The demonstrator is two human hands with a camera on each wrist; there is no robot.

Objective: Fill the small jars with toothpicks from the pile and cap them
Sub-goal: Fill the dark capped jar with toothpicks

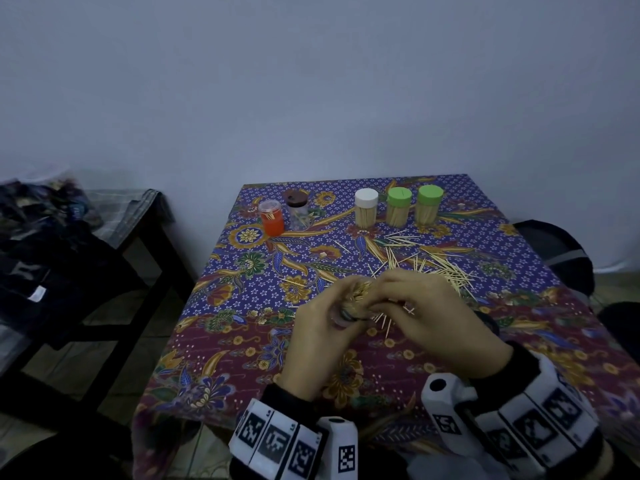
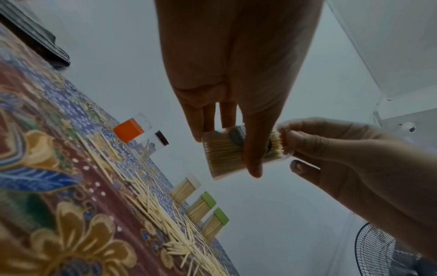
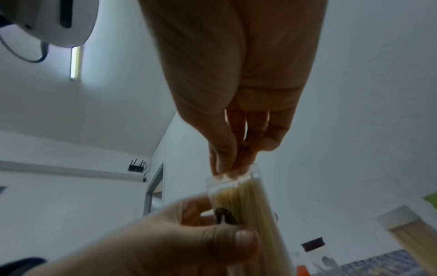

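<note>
Above the table [image 1: 214, 341] near its 6 o'clock edge, the left hand [image 2: 236, 74] grips the light, slippery clear jar [image 2: 224, 156] mid-wall while right hand [image 3: 236, 84] fingertips [image 3: 220, 166] pinch brittle toothpicks [image 3: 248, 201] at its mouth.

No readable words or numbers anywhere, only coded square markers on both wrist bands [image 1: 277, 441].

right hand [image 3: 236, 78]: upper centre, fingers [image 3: 222, 158] at jar mouth | jar [image 3: 250, 209]: clear, packed with toothpicks | left hand [image 3: 170, 248]: lower left, gripping jar
</note>
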